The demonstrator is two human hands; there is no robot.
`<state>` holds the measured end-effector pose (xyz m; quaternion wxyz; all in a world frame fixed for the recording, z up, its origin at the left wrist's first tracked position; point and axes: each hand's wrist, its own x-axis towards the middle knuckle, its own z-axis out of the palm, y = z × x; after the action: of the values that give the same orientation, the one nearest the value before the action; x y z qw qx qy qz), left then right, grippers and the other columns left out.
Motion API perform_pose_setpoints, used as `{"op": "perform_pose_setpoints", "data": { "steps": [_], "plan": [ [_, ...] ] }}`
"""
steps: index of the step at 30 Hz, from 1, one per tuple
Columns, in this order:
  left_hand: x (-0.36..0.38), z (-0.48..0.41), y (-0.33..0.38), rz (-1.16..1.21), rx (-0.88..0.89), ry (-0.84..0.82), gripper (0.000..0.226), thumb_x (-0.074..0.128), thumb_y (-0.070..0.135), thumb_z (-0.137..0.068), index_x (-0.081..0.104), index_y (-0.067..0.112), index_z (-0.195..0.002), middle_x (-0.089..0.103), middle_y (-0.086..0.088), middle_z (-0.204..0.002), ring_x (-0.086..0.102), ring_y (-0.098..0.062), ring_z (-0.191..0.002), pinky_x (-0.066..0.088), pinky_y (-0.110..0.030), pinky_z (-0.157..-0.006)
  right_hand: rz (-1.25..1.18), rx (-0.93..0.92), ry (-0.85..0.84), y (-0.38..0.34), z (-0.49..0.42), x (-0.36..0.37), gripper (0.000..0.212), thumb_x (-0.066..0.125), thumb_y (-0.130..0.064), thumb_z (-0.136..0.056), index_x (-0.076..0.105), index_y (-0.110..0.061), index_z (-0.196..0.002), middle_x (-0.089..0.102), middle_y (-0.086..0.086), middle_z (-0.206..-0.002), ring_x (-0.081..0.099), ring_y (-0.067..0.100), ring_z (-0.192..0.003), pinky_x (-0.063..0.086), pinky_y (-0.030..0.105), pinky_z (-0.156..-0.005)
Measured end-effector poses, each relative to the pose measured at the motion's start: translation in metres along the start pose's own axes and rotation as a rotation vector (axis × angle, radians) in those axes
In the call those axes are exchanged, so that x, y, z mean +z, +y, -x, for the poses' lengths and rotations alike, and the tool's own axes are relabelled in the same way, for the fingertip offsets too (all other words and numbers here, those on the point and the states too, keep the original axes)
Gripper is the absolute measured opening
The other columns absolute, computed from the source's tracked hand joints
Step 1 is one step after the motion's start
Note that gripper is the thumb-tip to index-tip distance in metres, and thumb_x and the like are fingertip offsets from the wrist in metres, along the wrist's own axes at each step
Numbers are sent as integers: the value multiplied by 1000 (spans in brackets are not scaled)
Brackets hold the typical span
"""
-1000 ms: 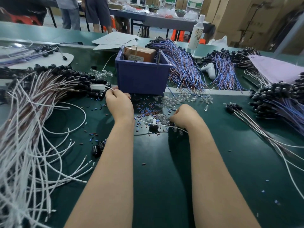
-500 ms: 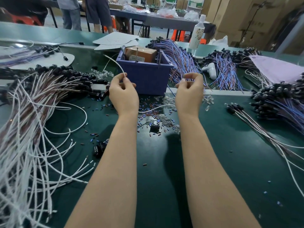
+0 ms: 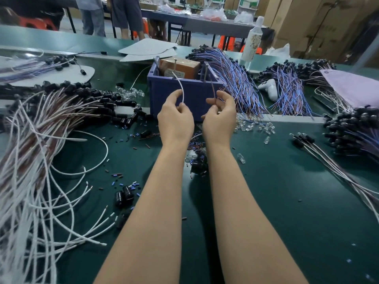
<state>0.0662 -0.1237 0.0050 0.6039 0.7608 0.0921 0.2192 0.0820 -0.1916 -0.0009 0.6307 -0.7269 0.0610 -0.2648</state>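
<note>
Across the near half of the scene runs the green table (image 3: 266,201), with a heap of white wires (image 3: 30,160) spread over its left side. A blue bin (image 3: 194,89) stands at the far middle. Both hands are raised before it, side by side.

The left hand (image 3: 176,121) pinches the white wire (image 3: 180,85) between thumb and forefinger; the wire rises from the fingers, curving far and slightly left. The right hand (image 3: 220,119), fingers curled, pinches a thin brown wire (image 3: 213,91), near upright.

Judgement: any joining turns on the gap between them. White lies left of brown, their axes are roughly parallel, and neither hand is nearer.
</note>
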Motion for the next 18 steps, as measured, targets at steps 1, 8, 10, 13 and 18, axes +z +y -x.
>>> {"op": "perform_pose_setpoints", "data": {
  "steps": [1,8,10,13,18],
  "plan": [
    [1,1,-1,0,-5,-5,37,42,10,-97,54,19,-131,68,-12,-108,62,-23,-102,47,-30,-90,-1,4,-7,1,-1,1,36,35,5,-93,49,-9,-123,62,-1,-97,63,35,-94,48,46,-89],
    [1,4,-2,-10,-13,-6,37,42,10,-96,55,20,-129,69,-12,-109,63,-21,-99,44,-23,-83,-4,9,-36,0,-3,-1,38,35,5,-94,53,-7,-125,61,2,-98,57,21,-72,52,38,-81],
    [1,4,-1,-9,-10,-8,37,42,10,-96,55,21,-129,69,-11,-108,63,-21,-98,43,-23,-82,-3,11,-35,0,-3,-2,38,35,5,-94,53,-7,-125,60,1,-97,56,19,-69,52,37,-80],
    [-1,3,-1,-20,-10,-16,37,43,11,-96,55,22,-129,69,-10,-107,62,-21,-98,44,-25,-84,6,12,-39,0,-3,-2,38,36,5,-94,55,-7,-123,61,0,-96,57,20,-71,53,40,-82],
    [-4,1,-1,-26,-3,-37,37,42,11,-97,55,21,-129,69,-10,-107,62,-23,-101,48,-33,-91,36,6,-72,-1,-3,-3,38,36,5,-92,59,-10,-119,63,-1,-94,63,31,-89,51,44,-87]
  ]
}}
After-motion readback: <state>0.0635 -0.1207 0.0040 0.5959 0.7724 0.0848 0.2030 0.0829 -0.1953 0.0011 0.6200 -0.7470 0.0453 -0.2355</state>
